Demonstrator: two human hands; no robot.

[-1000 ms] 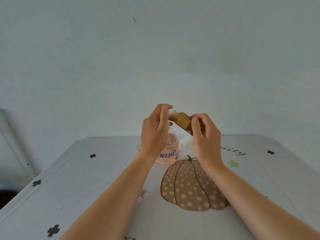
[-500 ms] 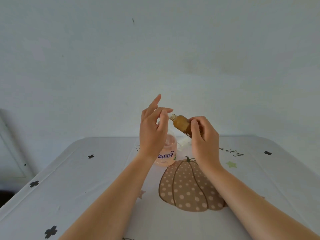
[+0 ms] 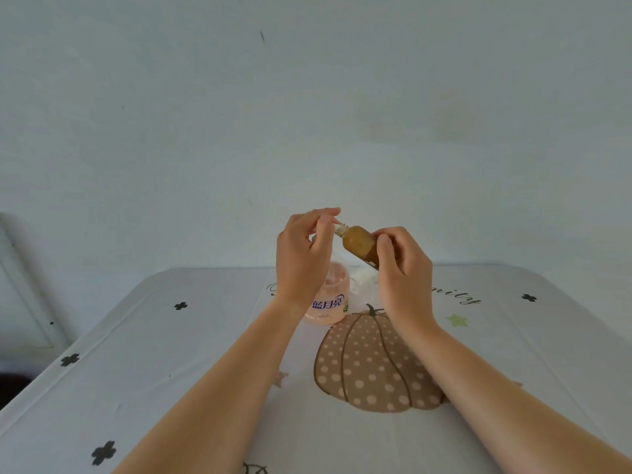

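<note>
A small amber bottle (image 3: 359,245) with a pale threaded neck is held tilted in the air above the table, its neck pointing up and left. My right hand (image 3: 403,268) grips the bottle's lower end, which its fingers hide. My left hand (image 3: 304,254) has thumb and fingers curled at the bottle's mouth; whether they pinch a cap there is hidden. Behind my left wrist a pink bottle (image 3: 330,295) with a blue label stands on the table.
The table (image 3: 171,354) wears a white cloth with black clover marks, a big dotted brown pumpkin print (image 3: 369,364) and script lettering. A small white object (image 3: 362,280) lies behind the pink bottle. A plain pale wall rises behind.
My left hand spread its fingers away from the bottle's neck half a second ago and has now curled back onto the mouth. The bottle and right hand stayed almost still.
</note>
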